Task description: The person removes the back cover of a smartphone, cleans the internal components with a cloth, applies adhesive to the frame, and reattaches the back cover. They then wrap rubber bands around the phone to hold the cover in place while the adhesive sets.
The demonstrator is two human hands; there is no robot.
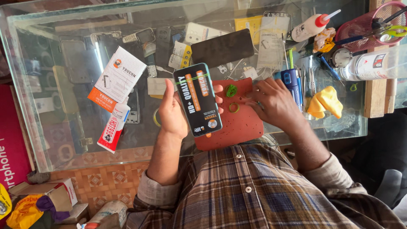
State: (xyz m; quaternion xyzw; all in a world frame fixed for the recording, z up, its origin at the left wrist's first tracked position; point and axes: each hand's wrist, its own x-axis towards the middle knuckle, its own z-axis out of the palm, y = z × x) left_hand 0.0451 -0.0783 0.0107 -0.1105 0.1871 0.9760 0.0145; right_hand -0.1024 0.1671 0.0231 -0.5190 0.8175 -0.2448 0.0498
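My left hand (171, 111) holds a flat dark-green packaged phone screen (197, 99), bound by a thin green rubber band, tilted above a red-brown work mat (237, 127). My right hand (273, 101) rests palm down on the mat's right edge, fingers spread, holding nothing that I can see. Two green rubber bands lie on the mat, one bunched (231, 90) and one a ring (234, 107), just left of the right hand's fingers.
A glass counter (55, 85) carries a white-and-orange box (115, 79), a glue tube (113, 127), a black phone (222, 47), a yellow cloth (325, 102), a white spray bottle (373, 64), a squeeze bottle (311, 26), tweezers and a pink basket (369, 25) of tools.
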